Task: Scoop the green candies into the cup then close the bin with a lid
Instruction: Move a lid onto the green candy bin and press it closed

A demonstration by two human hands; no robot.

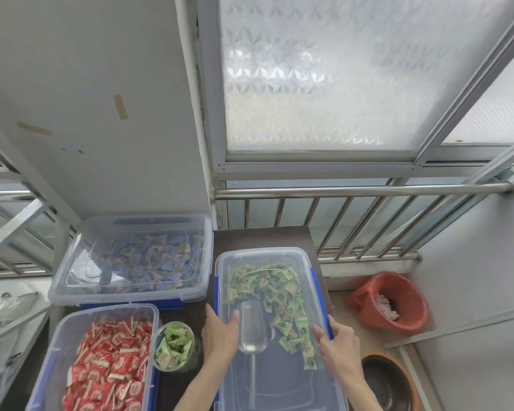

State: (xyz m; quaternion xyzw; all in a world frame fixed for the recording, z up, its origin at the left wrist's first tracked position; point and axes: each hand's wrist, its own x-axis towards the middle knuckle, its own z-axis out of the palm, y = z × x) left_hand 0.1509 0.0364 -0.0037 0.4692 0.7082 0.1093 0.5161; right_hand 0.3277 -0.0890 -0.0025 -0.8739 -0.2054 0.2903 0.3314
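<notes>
A clear bin with blue clips holds green candies point(275, 287) and a metal scoop point(254, 327). A clear lid point(261, 256) lies on top of the bin. My left hand point(220, 332) rests on the lid's left edge, thumb on top. On the lid's right edge sits my right hand point(337, 341), its fingers curled over the rim. A small clear cup point(175, 347) filled with green candies stands just left of the bin.
A lidded bin of blue candies point(137, 259) sits at the back left, an open bin of red candies point(104, 360) at the front left. A metal railing point(362, 189) and window rise behind. An orange bucket point(389, 301) and a dark bowl point(389, 384) stand on the floor to the right.
</notes>
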